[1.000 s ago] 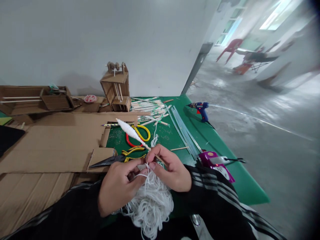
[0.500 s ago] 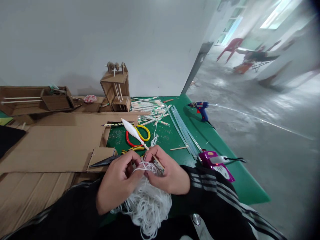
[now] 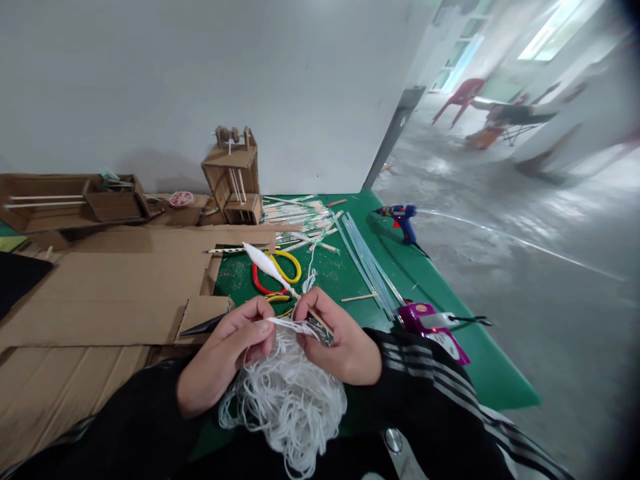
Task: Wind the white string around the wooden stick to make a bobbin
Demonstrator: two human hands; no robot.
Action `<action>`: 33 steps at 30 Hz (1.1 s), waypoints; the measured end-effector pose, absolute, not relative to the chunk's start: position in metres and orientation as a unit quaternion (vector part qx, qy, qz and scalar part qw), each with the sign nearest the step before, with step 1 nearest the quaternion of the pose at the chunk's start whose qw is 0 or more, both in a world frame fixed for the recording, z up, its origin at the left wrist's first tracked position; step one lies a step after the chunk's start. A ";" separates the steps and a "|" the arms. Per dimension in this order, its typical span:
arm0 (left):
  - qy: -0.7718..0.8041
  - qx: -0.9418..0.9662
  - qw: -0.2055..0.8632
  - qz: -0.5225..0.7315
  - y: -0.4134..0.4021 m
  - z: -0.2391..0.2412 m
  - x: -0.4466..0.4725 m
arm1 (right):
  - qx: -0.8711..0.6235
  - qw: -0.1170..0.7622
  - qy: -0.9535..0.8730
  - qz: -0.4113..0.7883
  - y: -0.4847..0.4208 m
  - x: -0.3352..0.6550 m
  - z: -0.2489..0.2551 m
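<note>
White string [image 3: 287,393] lies in a loose tangled heap at the table's near edge, just below my hands. My left hand [image 3: 240,340] pinches a few strands, drawn taut toward my right hand. Closed in my right hand [image 3: 335,340] is a thin wooden stick [image 3: 320,321], together with some of the string. A spindle-shaped white winding [image 3: 263,262] covers the stick's far end, which points up and to the left. Behind the hands lie scissors with red and yellow handles [image 3: 295,267], partly hidden by the winding.
Cardboard sheets [image 3: 125,287] cover the left side. A cardboard box structure [image 3: 233,173] stands by the wall. Wooden sticks [image 3: 295,217] and clear glue sticks [image 3: 365,257] lie behind the hands. A blue glue gun [image 3: 404,220] and a purple card [image 3: 425,320] are on the right.
My left hand has moved left, away from my right hand, pulling strands straight between them. More of the string heap shows. The right hand keeps the stick nearly in place.
</note>
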State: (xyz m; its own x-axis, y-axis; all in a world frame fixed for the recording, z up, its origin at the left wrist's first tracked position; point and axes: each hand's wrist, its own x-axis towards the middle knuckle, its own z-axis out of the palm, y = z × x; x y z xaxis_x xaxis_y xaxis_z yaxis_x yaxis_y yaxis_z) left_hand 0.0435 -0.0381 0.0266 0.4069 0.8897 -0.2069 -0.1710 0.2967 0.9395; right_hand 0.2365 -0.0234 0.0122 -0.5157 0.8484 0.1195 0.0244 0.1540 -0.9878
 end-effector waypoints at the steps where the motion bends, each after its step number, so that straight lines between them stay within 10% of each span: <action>1: 0.407 0.485 0.681 0.369 -0.039 0.027 0.044 | -0.326 0.365 -0.665 0.564 -0.024 0.237 0.013; 17: 0.509 0.800 0.136 0.287 -0.046 0.029 0.038 | -0.321 0.399 -0.641 0.572 -0.016 0.283 0.022; 33: 0.456 0.717 0.432 0.302 -0.046 0.046 0.021 | -0.280 0.318 -0.592 0.686 0.001 0.330 0.027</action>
